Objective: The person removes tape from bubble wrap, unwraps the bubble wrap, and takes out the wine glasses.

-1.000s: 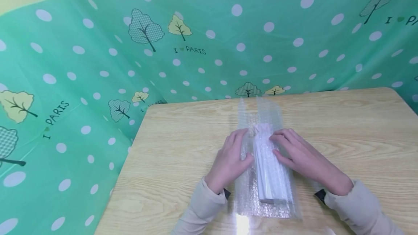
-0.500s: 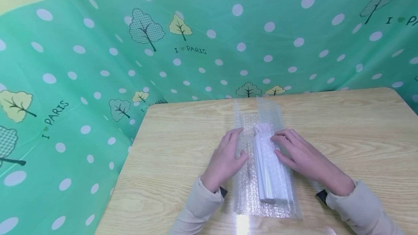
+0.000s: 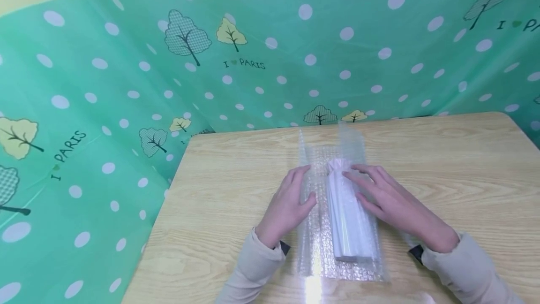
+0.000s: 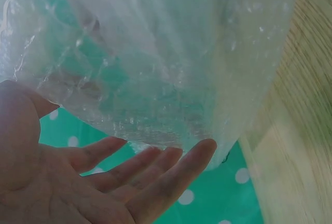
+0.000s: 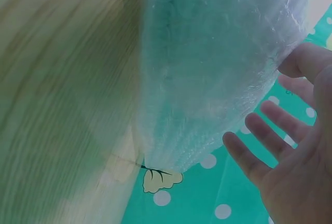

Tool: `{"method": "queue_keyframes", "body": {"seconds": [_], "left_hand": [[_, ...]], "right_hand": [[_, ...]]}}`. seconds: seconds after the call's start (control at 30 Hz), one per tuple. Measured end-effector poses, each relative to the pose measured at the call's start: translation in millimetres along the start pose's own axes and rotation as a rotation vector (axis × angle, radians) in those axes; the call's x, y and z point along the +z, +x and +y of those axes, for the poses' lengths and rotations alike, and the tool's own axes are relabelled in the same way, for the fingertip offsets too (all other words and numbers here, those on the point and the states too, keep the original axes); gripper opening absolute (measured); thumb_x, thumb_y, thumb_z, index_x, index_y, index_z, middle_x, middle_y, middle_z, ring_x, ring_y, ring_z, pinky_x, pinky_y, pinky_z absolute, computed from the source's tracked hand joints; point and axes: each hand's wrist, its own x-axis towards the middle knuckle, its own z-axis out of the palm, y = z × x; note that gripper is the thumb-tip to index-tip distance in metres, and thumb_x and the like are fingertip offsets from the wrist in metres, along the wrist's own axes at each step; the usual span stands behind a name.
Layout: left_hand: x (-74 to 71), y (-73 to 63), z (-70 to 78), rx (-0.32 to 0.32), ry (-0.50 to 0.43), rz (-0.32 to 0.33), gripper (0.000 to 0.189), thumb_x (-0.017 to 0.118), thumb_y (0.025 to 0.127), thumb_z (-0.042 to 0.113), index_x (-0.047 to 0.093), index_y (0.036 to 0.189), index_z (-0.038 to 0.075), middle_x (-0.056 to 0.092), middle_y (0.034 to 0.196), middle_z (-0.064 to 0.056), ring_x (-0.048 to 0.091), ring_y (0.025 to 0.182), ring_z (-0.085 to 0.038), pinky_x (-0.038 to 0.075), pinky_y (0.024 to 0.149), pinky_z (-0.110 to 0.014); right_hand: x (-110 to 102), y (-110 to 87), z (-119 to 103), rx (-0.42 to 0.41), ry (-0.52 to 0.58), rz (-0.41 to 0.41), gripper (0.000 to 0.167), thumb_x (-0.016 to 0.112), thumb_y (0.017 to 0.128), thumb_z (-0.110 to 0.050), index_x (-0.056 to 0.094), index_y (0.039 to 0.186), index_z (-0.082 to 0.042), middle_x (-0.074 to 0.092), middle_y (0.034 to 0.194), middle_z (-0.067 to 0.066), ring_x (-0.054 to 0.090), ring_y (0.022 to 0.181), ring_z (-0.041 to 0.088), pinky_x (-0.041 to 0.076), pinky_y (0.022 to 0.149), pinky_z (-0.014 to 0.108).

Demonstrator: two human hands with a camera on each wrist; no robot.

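On the table lies a sheet of clear bubble wrap (image 3: 314,257), its two long sides standing up. Inside it rests a long, narrow bundle in white wrapping (image 3: 343,219), gathered at the far end; what the wrapping covers is hidden. My left hand (image 3: 287,205) is at the left flap, and in the left wrist view its extended fingertips touch the edge of the bubble wrap (image 4: 155,79). Over the right flap is my right hand (image 3: 388,198), fingers spread. The right wrist view shows its thumb against the bubble wrap (image 5: 218,53), the other fingers apart from it.
A wood-grain table (image 3: 228,191) bears everything. Behind and to the left hangs a green dotted cloth (image 3: 253,50) with printed trees, meeting the table's far edge. Light glares off the tabletop near the front of the sheet.
My left hand has moved left, and the left flap of bubble wrap has swung outward from the white bundle. My right hand stays nearly in place; the far end of the right flap has shifted slightly.
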Motion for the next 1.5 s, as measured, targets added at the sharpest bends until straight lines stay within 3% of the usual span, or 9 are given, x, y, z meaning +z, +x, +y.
{"method": "queue_keyframes", "body": {"seconds": [0.33,0.57,0.8,1.07,1.33,1.4,1.5], "left_hand": [[0.7,0.3,-5.8,0.013,0.003,0.022,0.064,0.059,0.095,0.023,0.034,0.153,0.013,0.042,0.152,-0.006,0.043,0.139,-0.025,0.043,0.111,-0.045],[0.1,-0.6,-7.5,0.008,0.007,0.026,0.063,0.059,0.095,0.021,0.034,0.153,0.014,0.042,0.152,-0.007,0.044,0.138,-0.025,0.045,0.109,-0.044],[-0.8,-0.8,-9.1,-0.005,-0.005,0.022,0.063,0.06,0.096,0.021,0.034,0.153,0.014,0.042,0.151,-0.007,0.046,0.136,-0.026,0.047,0.107,-0.045],[-2.7,-2.8,-12.8,-0.026,-0.031,0.008,0.063,0.059,0.096,0.02,0.033,0.154,0.016,0.04,0.153,-0.005,0.045,0.137,-0.025,0.044,0.111,-0.046],[-3.2,-2.3,-18.4,-0.053,-0.034,-0.001,0.063,0.058,0.097,0.023,0.033,0.154,0.016,0.04,0.154,-0.005,0.056,0.116,-0.022,0.045,0.109,-0.043],[-2.8,-1.8,-19.7,-0.056,-0.041,-0.002,0.063,0.059,0.097,0.022,0.033,0.154,0.015,0.04,0.154,-0.005,0.056,0.117,-0.022,0.045,0.109,-0.043],[-2.8,-1.4,-21.0,-0.062,-0.052,-0.004,0.062,0.059,0.097,0.021,0.033,0.153,0.014,0.04,0.154,-0.006,0.051,0.13,-0.025,0.042,0.112,-0.044]], "right_hand": [[-1,-2.9,2,-0.035,-0.026,-0.016,0.057,0.053,0.091,-0.007,0.049,0.147,-0.019,0.046,0.146,0.015,0.045,0.126,0.029,0.046,0.096,0.047],[-2,-5.6,3,-0.008,-0.03,-0.038,0.054,0.048,0.092,-0.006,0.052,0.145,-0.019,0.044,0.149,0.012,0.043,0.129,0.03,0.043,0.099,0.049],[-4,-6.8,3,0.008,-0.012,-0.024,0.046,0.059,0.096,-0.017,0.054,0.141,-0.012,0.046,0.146,0.013,0.044,0.127,0.03,0.042,0.1,0.05],[-6,-11.0,4,0.061,-0.002,-0.039,0.057,0.066,0.094,-0.029,0.049,0.144,-0.007,0.046,0.146,0.011,0.042,0.129,0.029,0.04,0.102,0.052],[-8,-16.2,6,0.083,-0.004,-0.036,0.065,0.07,0.091,-0.03,0.045,0.145,-0.004,0.046,0.145,0.012,0.043,0.126,0.029,0.045,0.099,0.05],[-9,-17.0,8,0.085,-0.001,-0.035,0.066,0.07,0.091,-0.03,0.045,0.146,-0.003,0.046,0.145,0.012,0.043,0.127,0.029,0.045,0.1,0.051],[-10,-18.3,10,0.081,-0.004,-0.027,0.068,0.071,0.09,-0.029,0.044,0.146,-0.002,0.046,0.145,0.012,0.043,0.128,0.028,0.044,0.101,0.05]]}}
